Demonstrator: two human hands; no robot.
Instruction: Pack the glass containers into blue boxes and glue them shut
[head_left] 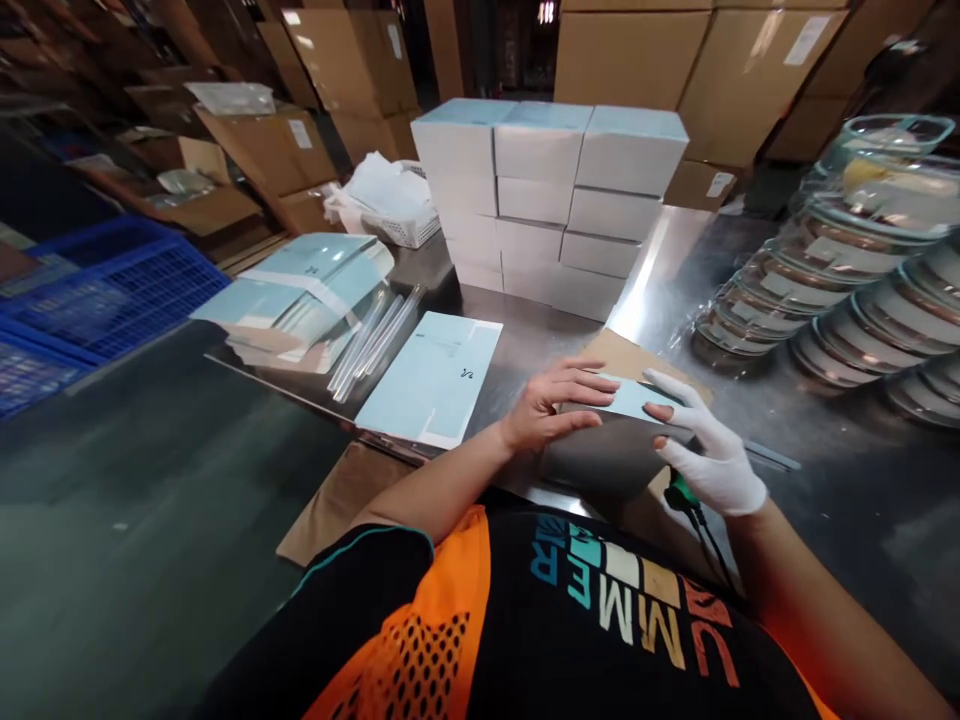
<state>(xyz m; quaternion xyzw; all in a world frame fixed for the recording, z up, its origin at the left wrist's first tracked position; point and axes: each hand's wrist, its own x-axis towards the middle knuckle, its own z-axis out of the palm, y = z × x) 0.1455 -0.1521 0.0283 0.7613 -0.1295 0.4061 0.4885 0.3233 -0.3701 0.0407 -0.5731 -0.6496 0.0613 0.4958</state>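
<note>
A small light-blue-topped box [631, 398] lies on a brown cardboard sheet [660, 362] on the metal table, its near side in shadow. My left hand [555, 402], bare, grips its left end, fingers stretched over the top and thumb along the near side. At the right end is my right hand [712, 455] in a white glove with bare fingertips; its fingers hold the edge around that corner. Below the right hand, a green-handled tool with a black cord [681, 492] shows in part. A flat light blue carton stack [435, 375] lies left of my left hand.
White-sided boxes with blue tops [551, 200] form a wall at the back. Strapped blue flat cartons [307, 280] and clear strips [375, 340] lie left. Round glass-lidded containers [810, 270] are stacked right. A white basket [409, 225] and blue crates [127, 290] stand farther off.
</note>
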